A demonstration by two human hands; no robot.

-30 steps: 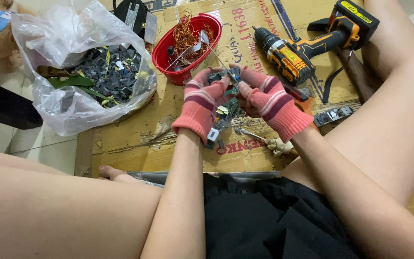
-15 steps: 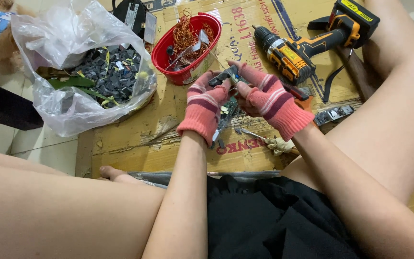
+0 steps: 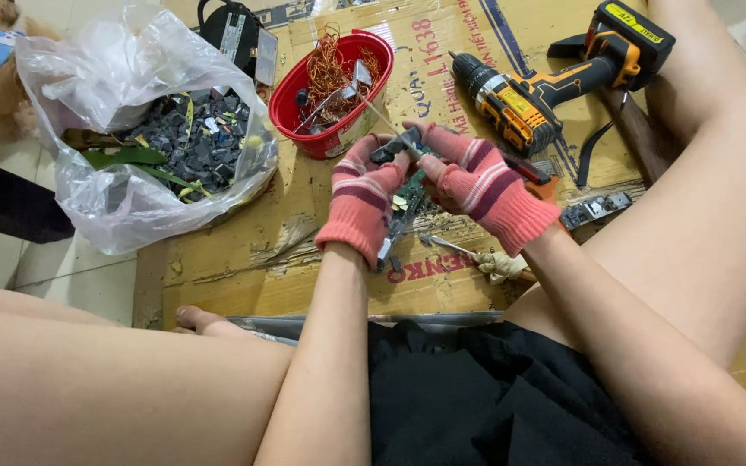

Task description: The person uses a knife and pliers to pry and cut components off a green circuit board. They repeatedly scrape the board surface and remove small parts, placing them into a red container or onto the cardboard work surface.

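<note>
Under my hands lies the flattened brown cardboard sheet [image 3: 243, 259], spread on the floor between my bare legs. Off to the left of my left hand sits the clear plastic bag [image 3: 123, 112], open at the top and holding a heap of dark grey scrap pieces. Up and to the right of my right hand lies the yellow-and-black cordless drill [image 3: 546, 82], on its side on the cardboard. Just above my left hand stands the red plastic bowl [image 3: 304, 95], filled with tangled copper wire and a few metal bits. My left hand [image 3: 362, 203], in a pink striped knit glove, has its fingers closed around the green circuit board [image 3: 403, 207], which stands tilted between both hands, above the cardboard. My right hand [image 3: 477, 185], gloved the same way, has its fingers curled tight on a small dark tool [image 3: 395, 145] pressed to the board's upper end.
</note>
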